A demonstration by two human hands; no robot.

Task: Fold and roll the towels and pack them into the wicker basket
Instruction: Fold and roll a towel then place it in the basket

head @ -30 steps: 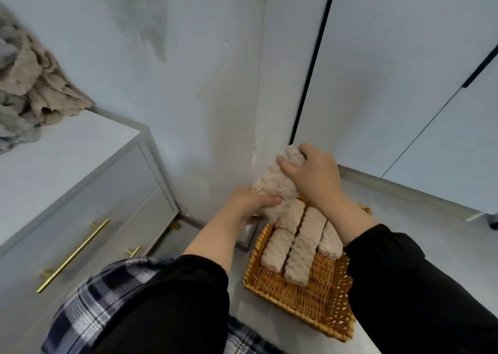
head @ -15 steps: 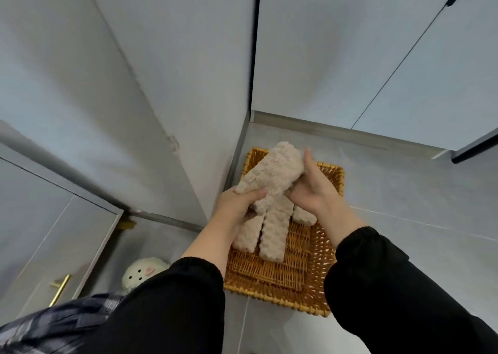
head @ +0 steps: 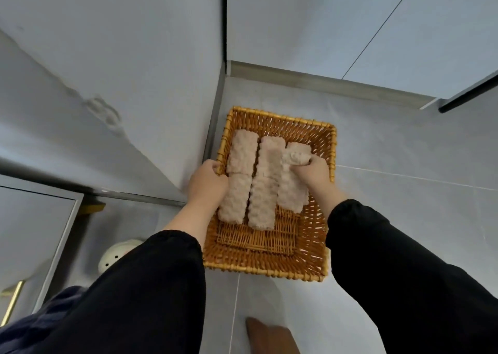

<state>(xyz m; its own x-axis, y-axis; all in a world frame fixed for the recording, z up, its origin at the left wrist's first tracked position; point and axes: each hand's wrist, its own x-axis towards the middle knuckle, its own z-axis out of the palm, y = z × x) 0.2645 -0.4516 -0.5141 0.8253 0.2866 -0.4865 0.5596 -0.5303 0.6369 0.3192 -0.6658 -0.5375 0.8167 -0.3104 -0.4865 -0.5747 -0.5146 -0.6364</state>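
A grey tiled floor (head: 404, 192) meets pale cabinet fronts (head: 323, 17). The wicker basket (head: 269, 267) stands on it, with rolled towels (head: 265, 181) laid in rows inside. The rightmost roll (head: 291, 194) is clamped by the right hand (head: 314, 174). The left hand (head: 206, 182) is placed at the left rim; its grip cannot be determined.

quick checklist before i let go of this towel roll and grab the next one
1. Right hand grips held roll: ok
2. Held roll inside wicker basket, right column: ok
3. Held roll lying flat: cannot tell, far end overlaps another roll
4. Left hand at basket's left wall: ok; its grip, cannot tell
5. Bare basket floor at near end for more rolls: ok
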